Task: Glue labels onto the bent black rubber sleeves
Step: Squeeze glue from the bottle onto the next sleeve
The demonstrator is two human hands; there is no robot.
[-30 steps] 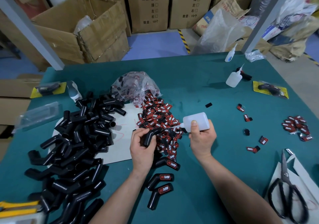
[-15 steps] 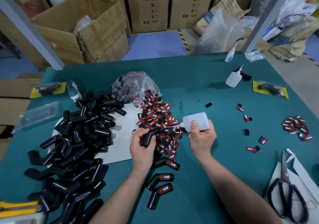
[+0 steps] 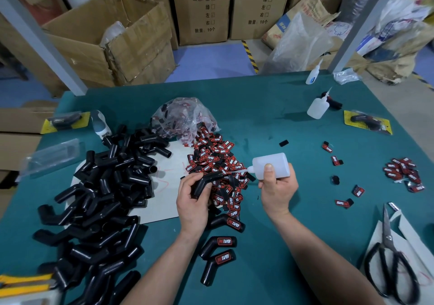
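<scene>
View: one wide-angle camera worn on your head.
Facing: forward and down across the green table [image 3: 270, 121], toward the stacked cardboard boxes [image 3: 202, 10] behind it.
Nearness: close. Your left hand [image 3: 191, 201] and right hand [image 3: 278, 190] sit just below the middle, and your forearms run off the bottom edge.
Span: the sleeve pile [image 3: 101, 194] on your left to the scissors [image 3: 387, 236] on your right.
Lens: the grey posts [image 3: 40, 36] lean outward near the sides.
</scene>
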